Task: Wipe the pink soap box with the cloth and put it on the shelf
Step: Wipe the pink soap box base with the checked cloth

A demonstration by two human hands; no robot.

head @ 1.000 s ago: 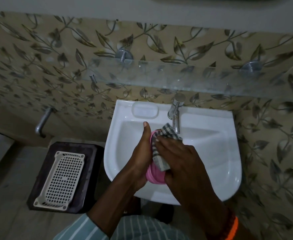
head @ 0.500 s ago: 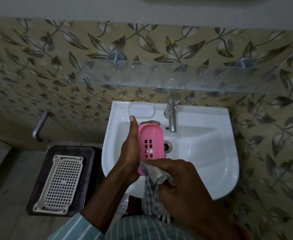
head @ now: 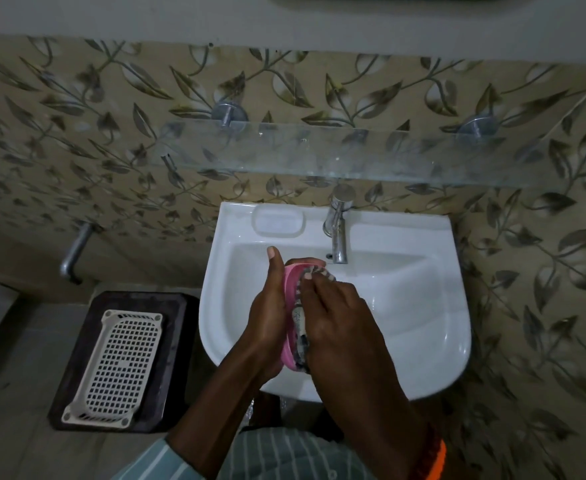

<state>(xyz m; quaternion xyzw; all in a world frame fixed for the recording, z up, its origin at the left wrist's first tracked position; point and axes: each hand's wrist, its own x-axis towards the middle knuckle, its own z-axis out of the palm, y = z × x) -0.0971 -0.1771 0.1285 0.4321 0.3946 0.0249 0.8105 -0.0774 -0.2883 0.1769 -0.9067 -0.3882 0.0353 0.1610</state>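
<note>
My left hand point(head: 267, 317) grips the pink soap box point(head: 289, 306) from its left side, holding it on edge above the white basin point(head: 423, 306). Only a thin pink strip of the box shows between my hands. My right hand point(head: 340, 327) presses a checked cloth point(head: 300, 327) flat against the box's face, covering most of it. The glass shelf point(head: 319, 154) runs along the tiled wall above the basin, with nothing on it.
A steel tap point(head: 336, 230) stands at the basin's back, just beyond my hands. A moulded soap recess point(head: 277, 220) sits left of it. On the floor to the left lies a white perforated tray point(head: 118, 365) on a dark mat. A pipe point(head: 73, 251) juts from the wall.
My right hand has slid the cloth up from the box's lower end over its whole face. The slotted pink face, exposed half a second ago, is now covered.
</note>
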